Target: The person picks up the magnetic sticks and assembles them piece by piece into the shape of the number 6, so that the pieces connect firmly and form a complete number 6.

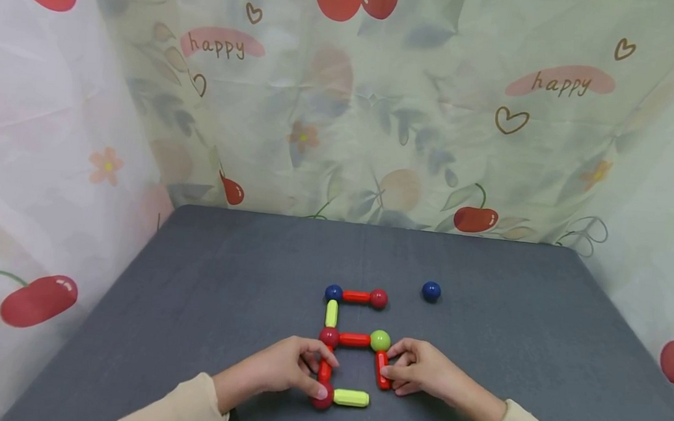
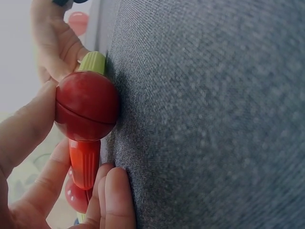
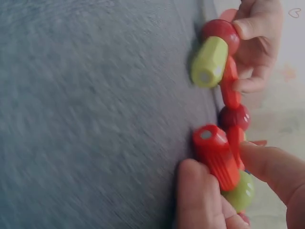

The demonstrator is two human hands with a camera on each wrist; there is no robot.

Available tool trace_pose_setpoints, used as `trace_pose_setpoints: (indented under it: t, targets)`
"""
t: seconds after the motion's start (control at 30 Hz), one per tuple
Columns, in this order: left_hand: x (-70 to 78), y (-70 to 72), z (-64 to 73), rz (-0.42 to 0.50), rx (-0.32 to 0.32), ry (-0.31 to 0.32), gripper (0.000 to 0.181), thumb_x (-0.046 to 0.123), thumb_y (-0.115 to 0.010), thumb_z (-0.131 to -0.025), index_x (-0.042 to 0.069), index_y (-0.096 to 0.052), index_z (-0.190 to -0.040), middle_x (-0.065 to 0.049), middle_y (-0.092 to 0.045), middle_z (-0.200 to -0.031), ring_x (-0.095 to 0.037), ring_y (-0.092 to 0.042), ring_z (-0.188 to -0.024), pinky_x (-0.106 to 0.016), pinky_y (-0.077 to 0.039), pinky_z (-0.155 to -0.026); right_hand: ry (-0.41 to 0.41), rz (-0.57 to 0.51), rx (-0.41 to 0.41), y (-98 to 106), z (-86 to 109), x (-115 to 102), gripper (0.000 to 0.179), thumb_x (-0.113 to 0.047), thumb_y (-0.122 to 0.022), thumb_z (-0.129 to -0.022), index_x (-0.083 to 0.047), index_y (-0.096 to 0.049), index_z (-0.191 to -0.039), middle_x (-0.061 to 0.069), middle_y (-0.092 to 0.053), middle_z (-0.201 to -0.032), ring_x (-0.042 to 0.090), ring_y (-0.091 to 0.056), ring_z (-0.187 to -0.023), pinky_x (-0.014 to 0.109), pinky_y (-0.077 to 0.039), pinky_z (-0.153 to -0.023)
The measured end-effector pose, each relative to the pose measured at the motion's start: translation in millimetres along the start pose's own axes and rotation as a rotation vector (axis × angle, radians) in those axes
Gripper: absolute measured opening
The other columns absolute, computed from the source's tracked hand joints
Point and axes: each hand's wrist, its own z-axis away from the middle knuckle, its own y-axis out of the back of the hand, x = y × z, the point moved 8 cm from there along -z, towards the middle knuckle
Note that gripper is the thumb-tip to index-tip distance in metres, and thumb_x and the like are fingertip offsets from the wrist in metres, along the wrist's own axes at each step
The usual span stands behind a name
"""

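A figure of toy rods and balls lies on the table. My left hand point(image 1: 279, 366) holds its lower left corner, thumb against a red ball point(image 2: 88, 102) and fingers about a red rod point(image 2: 85, 164). From that ball a yellow-green rod point(image 1: 351, 398) points right, its far end free. My right hand point(image 1: 428, 370) pinches another red rod point(image 1: 382, 359), which slants down from a green ball point(image 1: 380, 340). In the right wrist view this rod's lower end shows a grey metal-like disc, apart from the yellow-green rod.
Above, a middle red ball point(image 1: 329, 336), a yellow-green rod point(image 1: 332, 313), a blue ball point(image 1: 334, 292), a red rod point(image 1: 356, 297) and an end red ball point(image 1: 378, 298) continue the figure. A loose blue ball point(image 1: 432, 291) lies right on the grey table point(image 1: 221, 274). Printed curtains point(image 1: 373, 109) surround it.
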Motion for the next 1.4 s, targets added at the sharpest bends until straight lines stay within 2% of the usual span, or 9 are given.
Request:
trace_pose_setpoints:
  t: [0.1, 0.23, 0.4, 0.57, 0.67, 0.8, 0.87, 1.1, 1.4]
  targets:
    - [0.2, 0.0, -0.6, 0.002, -0.002, -0.001, 0.034, 0.008, -0.083, -0.076, 0.017, -0.071, -0.106, -0.005, -0.056, -0.089, -0.017, -0.05, -0.07, -0.025, -0.04, -0.059, 0.0, 0.028, 0.02, 9.0, 2.1, -4.4, 0.039, -0.015, -0.074, -0.086, 0.005, -0.055, -0.113, 0.006, -0.065, -0.079, 0.013, -0.064, -0.067, 0.033, -0.059, -0.065]
    - [-0.1, 0.0, -1.7, 0.006, -0.006, -0.006, 0.034, 0.008, -0.083, -0.075, 0.017, -0.071, -0.106, -0.005, -0.055, -0.089, -0.017, -0.05, -0.07, -0.025, -0.04, -0.059, 0.002, 0.082, 0.119, 30.1, 3.7, -14.9, 0.04, -0.014, -0.073, -0.087, 0.005, -0.055, -0.116, 0.008, -0.065, -0.082, 0.015, -0.064, -0.07, 0.034, -0.059, -0.067]
    - [-1.0, 0.0, -1.9, 0.009, -0.007, -0.008, 0.034, 0.008, -0.082, -0.075, 0.016, -0.071, -0.106, -0.005, -0.055, -0.089, -0.016, -0.049, -0.069, -0.025, -0.039, -0.059, 0.089, 0.162, 0.26, 64.0, 3.7, -32.5, 0.043, -0.015, -0.07, -0.089, 0.005, -0.052, -0.123, 0.013, -0.067, -0.095, 0.021, -0.066, -0.082, 0.036, -0.058, -0.074]
    - [-0.4, 0.5, -0.6, 0.019, 0.0, -0.003, 0.034, 0.007, -0.082, -0.075, 0.015, -0.071, -0.107, -0.006, -0.056, -0.089, -0.016, -0.049, -0.069, -0.024, -0.039, -0.058, 0.2, 0.248, 0.399, 102.6, -2.6, -43.5, 0.047, -0.021, -0.067, -0.093, -0.001, -0.049, -0.131, 0.018, -0.061, -0.118, 0.031, -0.062, -0.105, 0.043, -0.055, -0.085]
    - [0.2, 0.3, 0.1, 0.022, 0.005, 0.002, 0.034, 0.007, -0.082, -0.075, 0.015, -0.071, -0.107, -0.006, -0.056, -0.089, -0.016, -0.05, -0.069, -0.024, -0.04, -0.058, 0.26, 0.253, 0.444, 118.6, -9.5, -44.0, 0.053, -0.018, -0.066, -0.093, -0.005, -0.044, -0.138, 0.021, -0.05, -0.137, 0.037, -0.051, -0.124, 0.05, -0.048, -0.097]
    - [0.4, -0.4, 0.4, 0.019, 0.007, 0.013, 0.034, 0.007, -0.082, -0.075, 0.015, -0.071, -0.106, -0.005, -0.055, -0.089, -0.016, -0.05, -0.07, -0.024, -0.04, -0.059, 0.306, 0.248, 0.443, 126.7, -22.9, -38.6, 0.065, -0.012, -0.068, -0.091, -0.006, -0.035, -0.147, 0.022, -0.035, -0.15, 0.041, -0.033, -0.138, 0.056, -0.035, -0.108]
    - [0.5, -0.6, 0.0, 0.016, 0.006, 0.016, 0.034, 0.007, -0.082, -0.075, 0.015, -0.071, -0.106, -0.006, -0.055, -0.089, -0.017, -0.05, -0.07, -0.024, -0.04, -0.059, 0.295, 0.254, 0.444, 129.3, -30.0, -33.8, 0.069, -0.013, -0.069, -0.09, -0.007, -0.034, -0.149, 0.023, -0.033, -0.152, 0.042, -0.031, -0.139, 0.057, -0.033, -0.109]
    - [1.4, -0.5, -1.2, 0.009, 0.002, 0.008, 0.034, 0.007, -0.083, -0.075, 0.015, -0.071, -0.106, -0.006, -0.055, -0.089, -0.016, -0.049, -0.069, -0.024, -0.039, -0.059, 0.179, 0.241, 0.402, 134.8, -51.3, -14.4, 0.068, -0.015, -0.071, -0.089, -0.004, -0.037, -0.147, 0.026, -0.039, -0.146, 0.042, -0.042, -0.133, 0.056, -0.04, -0.104]
    - [0.9, 0.1, -0.2, 0.014, 0.003, 0.009, 0.035, 0.007, -0.083, -0.075, 0.015, -0.071, -0.106, -0.006, -0.055, -0.089, -0.017, -0.049, -0.07, -0.024, -0.039, -0.059, 0.098, 0.266, 0.392, 141.2, -60.2, -8.3, 0.047, -0.014, -0.071, -0.088, -0.002, -0.057, -0.131, 0.023, -0.055, -0.132, 0.036, -0.054, -0.119, 0.052, -0.044, -0.098]
